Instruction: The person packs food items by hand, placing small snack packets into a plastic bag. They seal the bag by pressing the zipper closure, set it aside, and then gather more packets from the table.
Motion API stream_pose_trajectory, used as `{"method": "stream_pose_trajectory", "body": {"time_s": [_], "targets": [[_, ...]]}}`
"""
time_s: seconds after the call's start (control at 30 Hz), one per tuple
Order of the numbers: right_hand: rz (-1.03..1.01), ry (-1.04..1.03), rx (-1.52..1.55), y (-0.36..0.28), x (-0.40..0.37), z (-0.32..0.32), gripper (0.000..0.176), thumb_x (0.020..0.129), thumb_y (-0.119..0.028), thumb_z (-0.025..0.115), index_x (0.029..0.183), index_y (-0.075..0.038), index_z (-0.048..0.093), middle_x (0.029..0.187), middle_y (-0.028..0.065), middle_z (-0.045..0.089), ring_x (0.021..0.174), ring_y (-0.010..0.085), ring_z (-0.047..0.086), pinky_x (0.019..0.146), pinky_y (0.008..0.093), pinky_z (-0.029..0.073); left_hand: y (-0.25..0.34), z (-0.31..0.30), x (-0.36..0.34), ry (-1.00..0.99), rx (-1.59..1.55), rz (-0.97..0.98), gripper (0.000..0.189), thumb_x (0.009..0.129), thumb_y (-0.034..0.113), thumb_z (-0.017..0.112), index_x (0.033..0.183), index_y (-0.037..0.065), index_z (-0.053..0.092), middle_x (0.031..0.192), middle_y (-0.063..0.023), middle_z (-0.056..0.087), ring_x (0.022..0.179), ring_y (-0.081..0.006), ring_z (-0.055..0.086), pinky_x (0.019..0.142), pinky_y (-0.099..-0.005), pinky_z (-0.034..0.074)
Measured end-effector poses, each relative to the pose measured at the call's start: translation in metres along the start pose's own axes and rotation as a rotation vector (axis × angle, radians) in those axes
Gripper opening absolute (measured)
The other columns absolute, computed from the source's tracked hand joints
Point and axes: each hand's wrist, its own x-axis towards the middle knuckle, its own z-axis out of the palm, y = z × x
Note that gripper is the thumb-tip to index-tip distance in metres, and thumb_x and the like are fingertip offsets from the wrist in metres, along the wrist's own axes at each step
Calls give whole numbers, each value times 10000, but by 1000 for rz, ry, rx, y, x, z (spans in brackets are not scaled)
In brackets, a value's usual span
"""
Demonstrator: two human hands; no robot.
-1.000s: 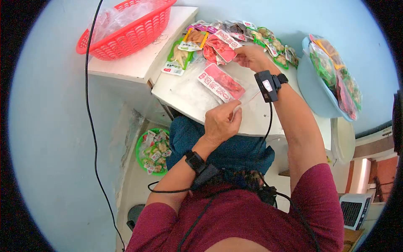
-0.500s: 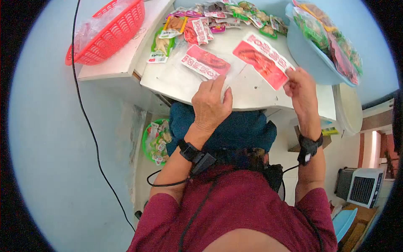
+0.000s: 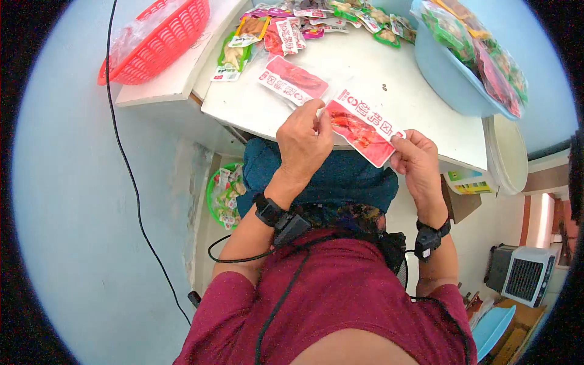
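My right hand (image 3: 418,159) pinches the lower right corner of a red-and-white food packet (image 3: 364,126), tilted over the table's front edge. Its left end reaches my left hand (image 3: 304,139). The thumb and fingers of my left hand are curled together there; what they grip is hidden. Just beyond those fingertips, a second red-and-white packet (image 3: 293,79) lies on the white table (image 3: 377,64). Clear plastic film shows around it, its outline hard to make out.
Several small food packets (image 3: 283,38) are heaped along the table's back. A blue basin (image 3: 444,85) piled with packets stands right, a red basket (image 3: 161,50) with clear plastic left. On the floor is a green basket (image 3: 211,198) of packets. A black cable (image 3: 135,191) hangs left.
My right hand has brought its packet left and toward me, up against my left hand. The fingers of my left hand have curled in. The lying packet has shifted slightly left and away.
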Motion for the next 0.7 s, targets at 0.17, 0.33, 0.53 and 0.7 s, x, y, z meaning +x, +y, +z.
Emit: {"method": "stream_pose_trajectory", "body": {"time_s": [0.17,0.33,0.53,0.7], "targets": [[21,-46,-14,8,13,14,135,839,-135,682,779,-51,595,580,19,583,420,74,501,372,191,302,4,-3,3,-10,31,-12,130,780,18,641,909,17,625,742,-145,640,637,-300,636,556,-377,497],[43,-109,-3,7,21,35,154,838,-146,692,757,-59,595,577,11,573,410,70,494,356,193,292,5,0,4,12,33,15,136,802,57,663,937,36,651,707,-129,642,567,-227,631,525,-334,489],[68,-189,-1,12,43,61,166,847,-158,690,756,-53,599,573,-5,548,395,69,458,350,200,288,6,0,4,13,55,21,156,798,71,668,951,43,658,747,-137,658,604,-255,649,544,-353,503],[103,-260,11,7,59,86,123,841,-120,669,778,-28,615,592,10,562,427,76,473,370,209,325,7,-2,6,-2,92,33,168,801,81,661,966,45,661,776,-136,672,639,-268,662,554,-360,508]]}}
